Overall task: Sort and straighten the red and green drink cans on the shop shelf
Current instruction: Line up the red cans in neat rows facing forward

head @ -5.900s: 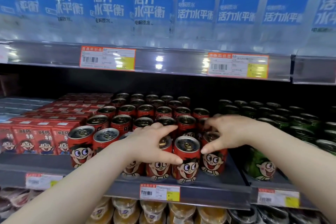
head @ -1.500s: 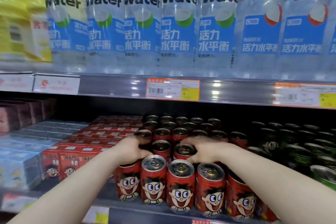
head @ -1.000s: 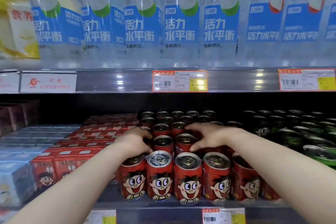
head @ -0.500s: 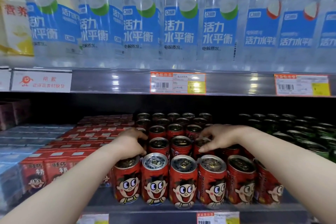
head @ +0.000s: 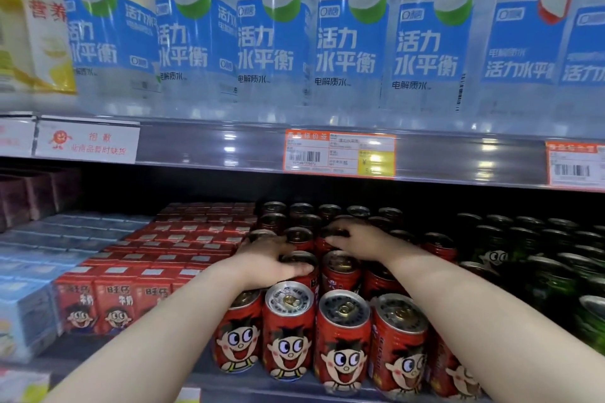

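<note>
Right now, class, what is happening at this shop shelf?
A person is tidying the red cans on the lower shelf. The left hand rests over a can top in the second row, and the right hand lies on cans a row further back. The front row stands upright with its cartoon faces outward. Green cans sit in their own block to the right, red cartons to the left, and water bottles above.

Water bottles line the upper shelf; red drink cartons sit lower left.
</note>
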Demonstrator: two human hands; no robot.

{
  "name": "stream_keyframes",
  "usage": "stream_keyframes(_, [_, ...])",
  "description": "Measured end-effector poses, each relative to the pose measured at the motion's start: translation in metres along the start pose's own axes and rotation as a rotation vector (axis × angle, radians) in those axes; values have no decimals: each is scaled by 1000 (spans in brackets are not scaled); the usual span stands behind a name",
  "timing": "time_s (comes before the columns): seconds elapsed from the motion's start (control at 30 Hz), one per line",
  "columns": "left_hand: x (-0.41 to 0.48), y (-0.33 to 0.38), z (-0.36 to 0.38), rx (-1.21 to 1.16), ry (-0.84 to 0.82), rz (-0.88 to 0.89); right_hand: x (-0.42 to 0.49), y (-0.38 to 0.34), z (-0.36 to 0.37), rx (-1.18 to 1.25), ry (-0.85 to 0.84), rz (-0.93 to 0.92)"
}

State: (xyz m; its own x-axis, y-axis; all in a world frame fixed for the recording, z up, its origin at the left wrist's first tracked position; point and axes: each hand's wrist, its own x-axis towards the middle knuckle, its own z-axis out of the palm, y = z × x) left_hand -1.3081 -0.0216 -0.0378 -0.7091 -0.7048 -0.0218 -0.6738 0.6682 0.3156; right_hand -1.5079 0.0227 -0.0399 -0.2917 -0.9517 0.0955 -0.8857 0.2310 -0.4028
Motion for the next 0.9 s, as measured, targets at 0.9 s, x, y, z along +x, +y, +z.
stream_keyframes(0.9, [1, -3, 1, -32, -13, 3, -7, 32, -23, -206, -16, 23])
